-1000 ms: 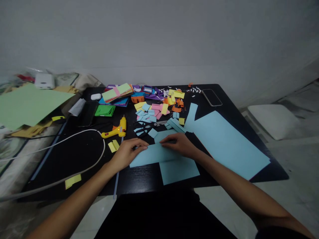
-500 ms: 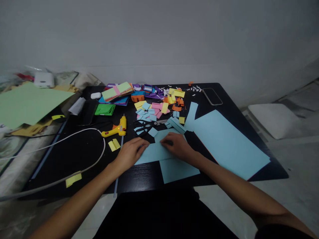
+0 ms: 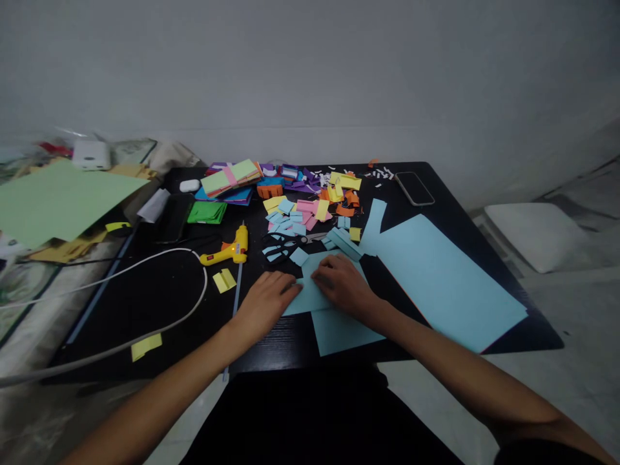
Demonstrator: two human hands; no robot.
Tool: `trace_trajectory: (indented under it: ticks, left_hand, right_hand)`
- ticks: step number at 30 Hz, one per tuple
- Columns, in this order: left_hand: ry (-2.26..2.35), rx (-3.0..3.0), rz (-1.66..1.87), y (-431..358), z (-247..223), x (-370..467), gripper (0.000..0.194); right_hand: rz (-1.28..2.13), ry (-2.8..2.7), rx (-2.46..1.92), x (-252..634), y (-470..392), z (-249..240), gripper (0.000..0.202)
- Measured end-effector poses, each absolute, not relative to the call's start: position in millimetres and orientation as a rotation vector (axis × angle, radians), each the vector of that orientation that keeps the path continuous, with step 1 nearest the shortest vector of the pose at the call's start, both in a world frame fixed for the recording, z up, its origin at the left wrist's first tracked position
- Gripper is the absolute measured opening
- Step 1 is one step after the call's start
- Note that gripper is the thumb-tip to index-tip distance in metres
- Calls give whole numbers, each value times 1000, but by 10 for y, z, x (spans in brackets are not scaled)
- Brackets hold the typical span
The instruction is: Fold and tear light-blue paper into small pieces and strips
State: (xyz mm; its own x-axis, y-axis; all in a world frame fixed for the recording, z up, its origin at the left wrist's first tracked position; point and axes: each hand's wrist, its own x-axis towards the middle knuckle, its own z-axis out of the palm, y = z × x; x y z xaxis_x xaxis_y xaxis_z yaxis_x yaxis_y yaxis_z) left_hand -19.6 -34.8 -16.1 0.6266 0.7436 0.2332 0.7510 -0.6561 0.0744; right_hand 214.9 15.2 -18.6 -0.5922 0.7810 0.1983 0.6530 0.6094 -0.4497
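Note:
A light blue sheet of paper [image 3: 310,298] lies in front of me on the black table, over another light blue piece [image 3: 339,332] that sticks out toward the front edge. My left hand [image 3: 269,296] is closed on the sheet's left end, which it partly covers. Bent over the middle of the sheet, my right hand [image 3: 339,279] has its fingertips against the paper. Just beyond are black-handled scissors [image 3: 285,244] and a folded blue strip [image 3: 345,242].
Small coloured paper pieces [image 3: 306,210] lie behind the scissors. A yellow glue gun [image 3: 227,248] and a white cable [image 3: 198,303] are at left. Large blue sheets [image 3: 445,278] and a phone [image 3: 414,188] lie at right. A paper stack [image 3: 231,177] sits at the back.
My left hand has moved slightly right, toward my right hand, and less of the sheet's left end shows. My right hand stays about where it was, its fingers more curled.

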Motion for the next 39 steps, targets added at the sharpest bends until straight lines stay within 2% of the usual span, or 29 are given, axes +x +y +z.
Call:
trace_trajectory:
  ticks: [3,7,10,15,24,30,39]
  left_hand:
    - [-1318,-2817,-275,-455,-161,-121,33]
    - [-1416,-2712,-269,-660,-232,-17,48]
    - [-1461,-2682,-308,-783,-295,29,58]
    - [-1525,-2673,-366,-832,-310,48,54]
    - [-1542,-2690,-419,-812,-316,36,50]
    - [-1524,-2680,-407,-815,-332,45,54]
    - [-1559,-2677,-349,-804,-317,66,57]
  right_hand:
    - [483,-2509,-1134,2119,107,-188,19]
    - [386,-2626,-1040,2112,-73,-176,31]
    - [321,-2678,-944,2145,-306,-163,30]
    - [169,-2638,-902,2292,-624,-195,41]
    - [-20,-2556,-1218,2803,-748,-206,36]
    - [19,-2387,-1252,2673,-693,-158,29]
    - [218,-2563,-1130,2140,-519,-343,48]
